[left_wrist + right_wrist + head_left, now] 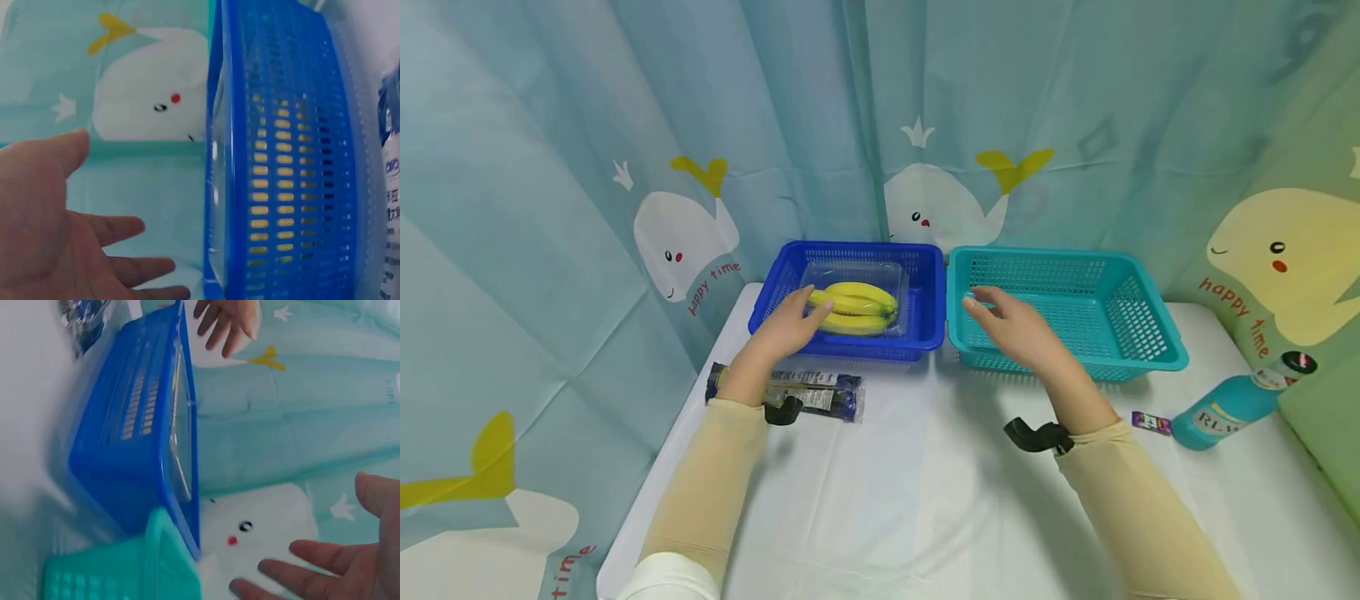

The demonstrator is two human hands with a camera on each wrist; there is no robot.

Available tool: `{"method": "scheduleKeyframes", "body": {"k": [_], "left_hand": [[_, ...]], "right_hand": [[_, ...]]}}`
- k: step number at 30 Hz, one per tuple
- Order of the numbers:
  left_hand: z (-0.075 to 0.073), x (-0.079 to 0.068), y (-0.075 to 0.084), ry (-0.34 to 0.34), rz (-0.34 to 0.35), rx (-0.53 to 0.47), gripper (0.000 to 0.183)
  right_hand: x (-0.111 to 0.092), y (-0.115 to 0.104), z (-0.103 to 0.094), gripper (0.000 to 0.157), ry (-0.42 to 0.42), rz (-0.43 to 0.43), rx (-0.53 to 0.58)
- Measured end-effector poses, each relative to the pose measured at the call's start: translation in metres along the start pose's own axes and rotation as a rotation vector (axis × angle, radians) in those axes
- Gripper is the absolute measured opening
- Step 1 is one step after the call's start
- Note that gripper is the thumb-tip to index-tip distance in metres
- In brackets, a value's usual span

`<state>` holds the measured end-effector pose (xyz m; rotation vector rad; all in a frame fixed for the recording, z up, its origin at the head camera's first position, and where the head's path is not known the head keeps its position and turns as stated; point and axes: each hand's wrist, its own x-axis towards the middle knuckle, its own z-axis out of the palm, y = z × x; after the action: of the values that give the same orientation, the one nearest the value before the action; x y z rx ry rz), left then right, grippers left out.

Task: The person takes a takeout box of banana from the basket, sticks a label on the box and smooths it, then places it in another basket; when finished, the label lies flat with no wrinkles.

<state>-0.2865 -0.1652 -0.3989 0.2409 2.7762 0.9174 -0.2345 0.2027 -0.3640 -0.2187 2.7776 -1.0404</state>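
Yellow bananas [854, 308] lie in a clear plastic tray [891, 279] inside the blue basket [928, 333]. My left hand [784, 329] hovers over the basket's left front side, close to the bananas, fingers spread and holding nothing. In the left wrist view the left hand [69, 237] is apart from the basket's rim. My right hand [1017, 333] hangs above the left front of the teal basket [1150, 358], thumb and fingers apart, nothing held. The right wrist view shows the right hand [344, 562] with extended fingers, and the left hand [232, 322] beyond the blue basket [119, 469].
A dark blue plastic packet [820, 395] lies before the blue basket, partly hidden by my left forearm. At the right, a turquoise bottle [1228, 408] stands beside a small purple packet [1151, 422] on the white table [910, 508]. A whale-print curtain [820, 108] hangs behind.
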Motion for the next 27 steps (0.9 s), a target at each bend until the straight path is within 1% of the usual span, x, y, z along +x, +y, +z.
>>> {"method": "scheduleKeyframes", "body": {"k": [4,7,9,12,14,18,22,25,27], "left_hand": [[-0.011,0.02,-0.009,-0.027,-0.068,-0.082,0.088],[-0.017,0.033,-0.015,-0.043,-0.128,-0.113,0.09],[-0.019,0.04,-0.018,-0.053,-0.155,-0.131,0.09],[-0.02,0.049,-0.021,-0.07,-0.18,-0.16,0.09],[-0.02,0.054,-0.022,-0.084,-0.193,-0.187,0.09],[-0.022,0.06,-0.026,-0.102,-0.245,-0.231,0.094],[-0.023,0.064,-0.034,-0.112,-0.292,-0.24,0.098],[-0.023,0.066,-0.04,-0.126,-0.303,-0.243,0.099],[-0.022,0.068,-0.042,-0.132,-0.309,-0.247,0.101]], "right_hand": [[0.023,-0.01,0.006,0.082,-0.039,0.009,0.116],[0.04,-0.016,0.013,0.083,-0.088,0.026,0.238],[0.052,-0.02,0.019,0.084,-0.122,0.049,0.322],[0.069,-0.025,0.027,0.083,-0.144,0.092,0.421],[0.08,-0.026,0.033,0.083,-0.155,0.117,0.477],[0.097,-0.028,0.043,0.083,-0.185,0.162,0.541],[0.111,-0.031,0.049,0.084,-0.237,0.187,0.618],[0.118,-0.035,0.053,0.085,-0.258,0.206,0.673],[0.122,-0.037,0.055,0.084,-0.262,0.227,0.687]]}}
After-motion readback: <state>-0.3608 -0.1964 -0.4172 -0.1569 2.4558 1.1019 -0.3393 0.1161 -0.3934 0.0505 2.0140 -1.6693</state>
